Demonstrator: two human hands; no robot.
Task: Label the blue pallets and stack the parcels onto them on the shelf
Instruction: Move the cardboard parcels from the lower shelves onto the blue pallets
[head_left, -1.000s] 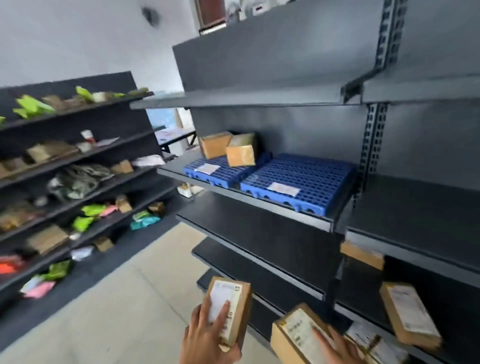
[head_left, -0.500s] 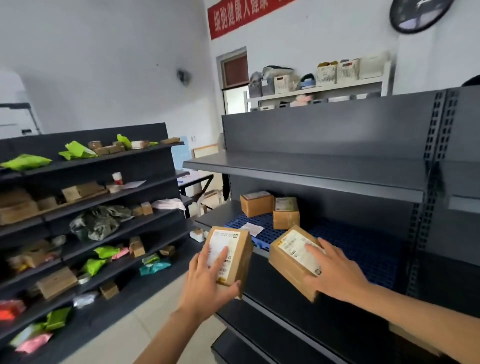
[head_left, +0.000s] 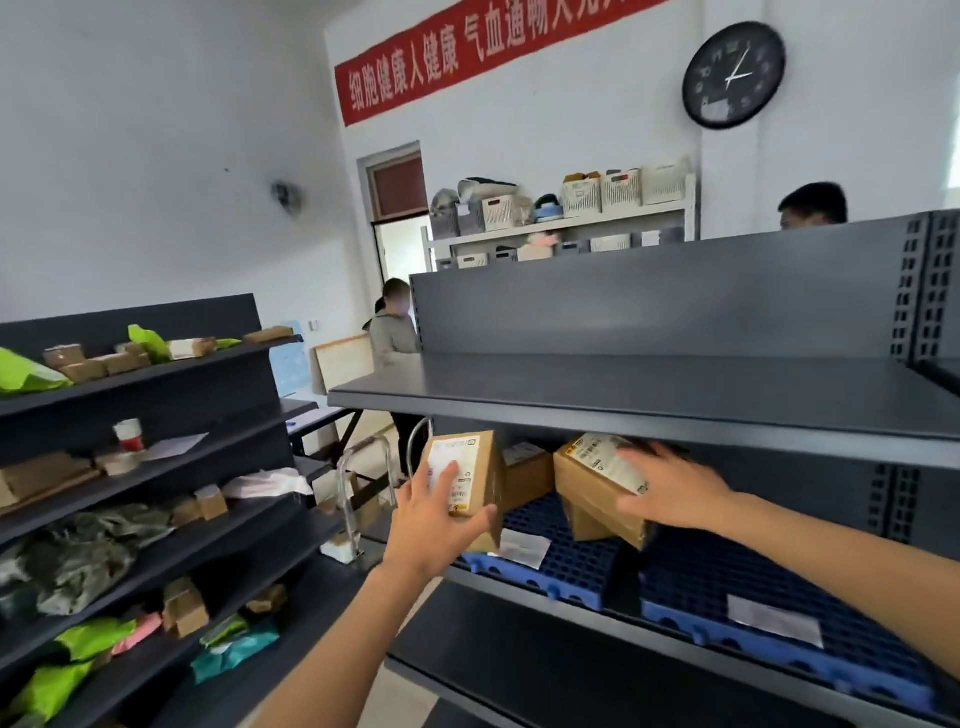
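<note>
Both pallets (head_left: 566, 566) (head_left: 779, 603) lie on the shelf (head_left: 571, 618), each bearing a white label; labelling appears done. Left hand (head_left: 431, 525) grasps one parcel (head_left: 467, 478) at the left pallet's near edge; right hand (head_left: 670, 493) grasps another (head_left: 597, 483), tilted above it. One more (head_left: 527, 470) sits behind. Stacking appears only partly done.

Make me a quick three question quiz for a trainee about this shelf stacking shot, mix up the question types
1. True or false: both blue pallets already carry a white label.
2. What does the left hand hold? A) a green bag B) a cardboard parcel C) a roll of tape
3. Fill in: the right hand presses its parcel over the ____ pallet, left or right.

Key: 1 true, labels and; 2 B; 3 left.
</note>
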